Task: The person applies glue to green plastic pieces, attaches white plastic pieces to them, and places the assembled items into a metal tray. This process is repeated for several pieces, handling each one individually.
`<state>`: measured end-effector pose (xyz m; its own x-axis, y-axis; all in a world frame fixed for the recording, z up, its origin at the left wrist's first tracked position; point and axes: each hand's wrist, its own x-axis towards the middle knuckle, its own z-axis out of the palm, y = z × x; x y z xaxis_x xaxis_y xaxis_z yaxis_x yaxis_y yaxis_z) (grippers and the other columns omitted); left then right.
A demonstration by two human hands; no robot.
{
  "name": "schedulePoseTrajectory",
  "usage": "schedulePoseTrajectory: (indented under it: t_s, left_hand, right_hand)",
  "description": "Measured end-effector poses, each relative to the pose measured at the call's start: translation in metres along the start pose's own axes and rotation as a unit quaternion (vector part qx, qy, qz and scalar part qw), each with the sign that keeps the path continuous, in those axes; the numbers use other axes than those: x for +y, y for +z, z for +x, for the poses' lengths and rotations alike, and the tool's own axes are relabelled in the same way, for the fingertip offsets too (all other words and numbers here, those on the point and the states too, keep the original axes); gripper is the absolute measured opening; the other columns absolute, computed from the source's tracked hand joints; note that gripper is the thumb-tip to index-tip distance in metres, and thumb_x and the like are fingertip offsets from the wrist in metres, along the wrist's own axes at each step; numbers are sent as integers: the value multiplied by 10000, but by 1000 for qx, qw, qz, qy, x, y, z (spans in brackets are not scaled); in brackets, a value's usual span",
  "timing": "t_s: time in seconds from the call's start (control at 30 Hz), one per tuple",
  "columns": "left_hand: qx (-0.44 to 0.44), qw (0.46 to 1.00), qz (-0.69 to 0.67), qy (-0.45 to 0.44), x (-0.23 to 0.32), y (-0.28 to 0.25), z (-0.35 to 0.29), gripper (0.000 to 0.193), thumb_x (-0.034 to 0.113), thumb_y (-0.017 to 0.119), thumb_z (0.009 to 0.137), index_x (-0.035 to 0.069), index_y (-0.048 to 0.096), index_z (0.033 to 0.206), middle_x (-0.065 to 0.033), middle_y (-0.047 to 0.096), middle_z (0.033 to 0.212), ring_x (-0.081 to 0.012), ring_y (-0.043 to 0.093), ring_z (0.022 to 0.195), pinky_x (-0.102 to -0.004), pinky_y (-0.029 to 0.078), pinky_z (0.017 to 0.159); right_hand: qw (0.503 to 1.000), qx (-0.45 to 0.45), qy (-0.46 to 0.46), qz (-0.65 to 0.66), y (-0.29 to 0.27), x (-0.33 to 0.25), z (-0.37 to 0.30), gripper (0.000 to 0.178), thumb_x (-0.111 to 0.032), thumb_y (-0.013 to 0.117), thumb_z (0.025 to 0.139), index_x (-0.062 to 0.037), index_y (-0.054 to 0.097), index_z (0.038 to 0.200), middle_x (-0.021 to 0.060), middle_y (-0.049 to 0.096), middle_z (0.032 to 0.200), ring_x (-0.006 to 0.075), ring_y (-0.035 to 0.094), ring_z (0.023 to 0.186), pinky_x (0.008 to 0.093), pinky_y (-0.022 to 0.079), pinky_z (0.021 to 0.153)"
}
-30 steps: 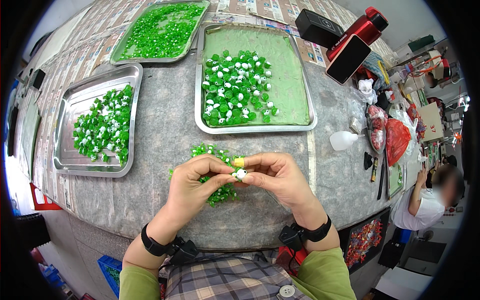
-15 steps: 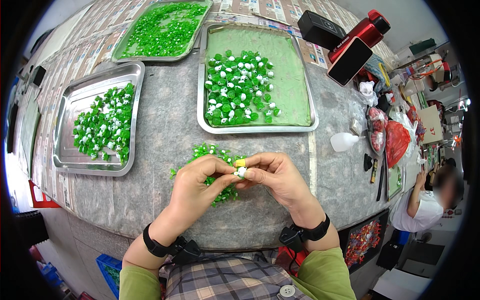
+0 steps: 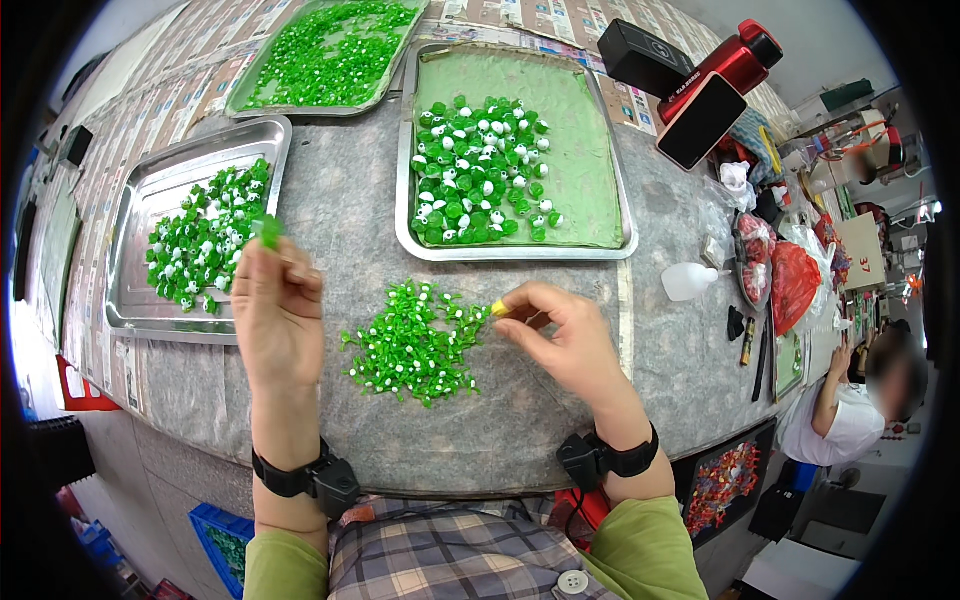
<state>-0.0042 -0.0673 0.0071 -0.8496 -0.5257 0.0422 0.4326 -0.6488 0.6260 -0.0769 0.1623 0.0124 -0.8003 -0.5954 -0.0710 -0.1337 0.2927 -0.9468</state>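
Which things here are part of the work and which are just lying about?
In use: left hand holding small green plastic piece; right hand; loose pile of green pieces; steel tray at left.
Lying about: red bottle; black phone; white squeeze bottle.

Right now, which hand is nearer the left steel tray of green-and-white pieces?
Left. The left hand is raised at the left steel tray's right rim, pinching a green piece. The right hand is well off to its right, beyond the loose pile.

A dark phone screen (image 3: 702, 120) leans at the surface's far right corner, beside a black box (image 3: 640, 58); red bags (image 3: 795, 285) lie at its right edge.
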Motion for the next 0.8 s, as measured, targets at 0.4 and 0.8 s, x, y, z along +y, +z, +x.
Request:
schedulePoseTrajectory:
  t_s: [0.4, 0.8]
  left_hand:
    - [-1, 996, -6, -90, -13, 12, -8, 254, 237, 411, 858, 28, 476, 988, -14, 473, 709, -87, 441, 615, -198, 401, 541]
    - [-12, 994, 64, -86, -17, 16, -11, 255, 237, 449, 839, 15, 511, 947, -23, 492, 682, -91, 472, 583, -198, 419, 524]
  right_hand:
    - [920, -78, -249, -293, 25, 0, 3, 201, -232, 605, 664, -93, 576, 805, 75, 481, 1000, 255, 419, 978, 374, 336, 818]
    - [953, -167, -137, -210, -8, -18, -12, 214, -265, 592, 701, -61, 583, 767, 47, 562, 774, 225, 533, 770, 307, 429, 645]
